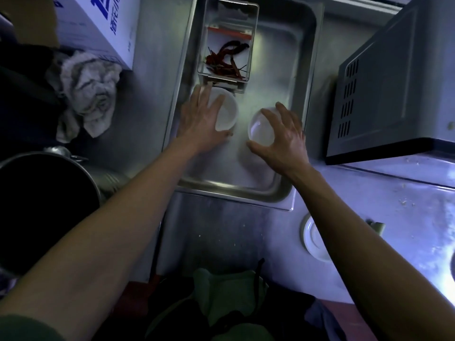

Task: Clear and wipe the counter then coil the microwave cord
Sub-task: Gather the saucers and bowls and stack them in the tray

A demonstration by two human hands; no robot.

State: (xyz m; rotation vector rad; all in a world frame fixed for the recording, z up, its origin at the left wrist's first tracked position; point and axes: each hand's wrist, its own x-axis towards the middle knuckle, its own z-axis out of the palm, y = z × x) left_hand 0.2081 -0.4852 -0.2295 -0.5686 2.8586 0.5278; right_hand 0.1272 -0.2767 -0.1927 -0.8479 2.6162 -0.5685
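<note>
Steel bench (394,193) runs under everything you see, with a large steel tray (307,70) set into or on it ahead of you. Your microwave (384,94) stands at the right of the tray, its vented side panel facing it; its cord is not visible. At the far left a big dark pot (37,205) sits by your left forearm, and beyond it a crumpled grey-white rag (88,92) lies on the bench beside a white box with blue print (105,25).

Inside the tray, a rectangular metal container (204,45) holds dried red chillies (226,60) at the far end. Just in front of it sit two small white bowls. Your left hand (199,121) lies over the left bowl (227,112), fingers spread and fairly straight across its rim. Your right hand (283,139) cups the right bowl (261,129), fingers curled round its edge, thumb on the near side. The bowls are near each other but apart.

A white plate (312,239) rests on the bench near your right forearm.
</note>
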